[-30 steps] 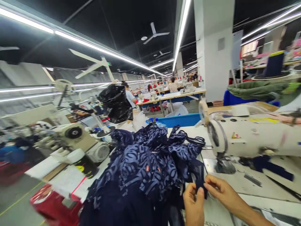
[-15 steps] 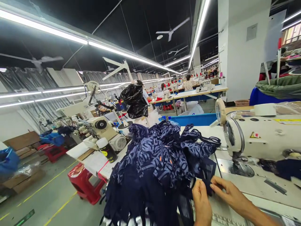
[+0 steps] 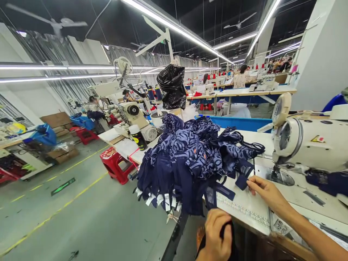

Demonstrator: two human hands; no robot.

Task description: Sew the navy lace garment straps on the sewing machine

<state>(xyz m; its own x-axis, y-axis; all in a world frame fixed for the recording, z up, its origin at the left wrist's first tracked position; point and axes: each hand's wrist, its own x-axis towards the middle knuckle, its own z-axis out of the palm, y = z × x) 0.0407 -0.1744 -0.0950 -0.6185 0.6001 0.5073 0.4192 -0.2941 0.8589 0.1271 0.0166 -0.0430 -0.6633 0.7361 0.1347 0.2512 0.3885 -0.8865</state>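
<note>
A big heap of navy patterned garments (image 3: 187, 145) lies on the sewing table, its dark straps with white tags hanging over the front edge. My right hand (image 3: 262, 190) pinches the end of a navy fabric strip (image 3: 240, 182) just off the heap's right side, above the tabletop. Lower down, in front of the table edge, my left hand (image 3: 217, 232) is closed with dark cloth (image 3: 227, 229) showing between thumb and fingers; most of that cloth is hidden. Another flat navy strip (image 3: 225, 191) lies across the printed ruler (image 3: 244, 210) on the table.
To the right stands a white sewing machine (image 3: 312, 141) with dark fabric beside its needle area. A black-and-white can (image 3: 137, 137) sits left of the heap. A black plastic bag (image 3: 172, 87) hangs behind. On the floor at left is a red stool (image 3: 116, 165).
My left hand has left the fabric beside my right hand and moved down and left, below the table edge. My right hand still holds navy fabric. The view has swung left and down.
</note>
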